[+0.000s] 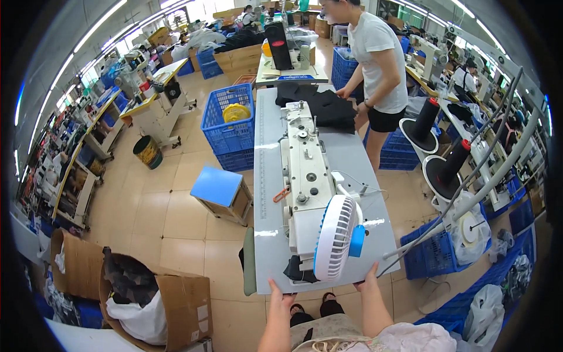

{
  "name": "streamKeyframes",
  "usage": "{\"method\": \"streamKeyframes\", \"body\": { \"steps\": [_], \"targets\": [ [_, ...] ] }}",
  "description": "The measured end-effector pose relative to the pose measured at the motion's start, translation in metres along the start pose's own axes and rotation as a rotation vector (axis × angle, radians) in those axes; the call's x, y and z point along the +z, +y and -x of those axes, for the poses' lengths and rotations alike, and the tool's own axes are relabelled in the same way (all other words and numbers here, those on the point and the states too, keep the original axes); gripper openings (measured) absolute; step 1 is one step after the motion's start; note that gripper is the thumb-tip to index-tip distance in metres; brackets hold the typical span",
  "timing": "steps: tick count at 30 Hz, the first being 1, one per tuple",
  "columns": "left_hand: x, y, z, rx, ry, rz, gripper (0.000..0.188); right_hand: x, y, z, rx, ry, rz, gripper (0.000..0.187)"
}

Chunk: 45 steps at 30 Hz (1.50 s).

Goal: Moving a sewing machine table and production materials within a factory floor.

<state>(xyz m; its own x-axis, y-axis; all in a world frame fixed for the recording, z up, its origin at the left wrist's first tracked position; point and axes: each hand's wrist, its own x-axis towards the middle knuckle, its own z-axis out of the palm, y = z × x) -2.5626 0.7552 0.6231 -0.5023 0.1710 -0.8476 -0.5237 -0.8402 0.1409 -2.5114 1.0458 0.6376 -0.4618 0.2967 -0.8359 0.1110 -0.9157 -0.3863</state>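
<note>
My left hand (pixel 281 295) grips the near edge of a grey sewing machine table (pixel 267 240), thumb on top and fingers hidden below. Further right, my right hand (pixel 369 280) holds the same edge in the same way. A white industrial sewing machine (pixel 307 161) stretches lengthwise along the tabletop. At its near end sits a white and blue fan (pixel 334 237), between my hands. Dark cloth (pixel 296 270) lies beside the fan. Across the table's far end is black fabric (pixel 328 108), touched by another person (pixel 378 56) in a white shirt.
Left of the table stand a blue stool (pixel 217 186) and a blue crate (pixel 227 123). A cardboard box (pixel 183 305) with dark scraps and a white bag is at lower left. Black thread cones (pixel 423 126) and a blue basket (pixel 431 255) line the right, near a slanting metal pole (pixel 469 202).
</note>
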Motion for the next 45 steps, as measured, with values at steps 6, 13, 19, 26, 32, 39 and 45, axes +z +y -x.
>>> {"method": "streamKeyframes", "body": {
  "steps": [6, 13, 19, 26, 32, 39, 45],
  "targets": [
    [-0.001, 0.001, -0.002, -0.061, 0.029, 0.021, 0.075, -0.003, 0.000, -0.011, 0.020, -0.025, -0.057, 0.075],
    [0.012, 0.007, -0.008, -0.039, 0.014, 0.032, 0.075, 0.008, -0.006, -0.026, 0.020, -0.048, -0.066, 0.076],
    [0.037, 0.012, -0.019, -0.015, -0.022, 0.016, 0.074, 0.032, -0.018, -0.037, -0.003, 0.108, -0.053, 0.072],
    [0.041, 0.013, -0.017, -0.015, -0.020, 0.042, 0.070, 0.027, -0.011, -0.046, 0.007, -0.006, -0.066, 0.072],
    [0.038, 0.017, -0.016, -0.005, 0.080, 0.000, 0.074, 0.025, -0.009, -0.036, 0.021, 0.094, -0.057, 0.070],
    [0.041, 0.014, -0.022, -0.015, -0.100, 0.060, 0.071, 0.045, -0.012, -0.030, -0.095, 0.065, -0.005, 0.071],
    [0.045, 0.031, -0.009, -0.100, 0.023, 0.113, 0.066, 0.054, -0.009, -0.017, -0.105, 0.210, 0.081, 0.074]
  ]
}}
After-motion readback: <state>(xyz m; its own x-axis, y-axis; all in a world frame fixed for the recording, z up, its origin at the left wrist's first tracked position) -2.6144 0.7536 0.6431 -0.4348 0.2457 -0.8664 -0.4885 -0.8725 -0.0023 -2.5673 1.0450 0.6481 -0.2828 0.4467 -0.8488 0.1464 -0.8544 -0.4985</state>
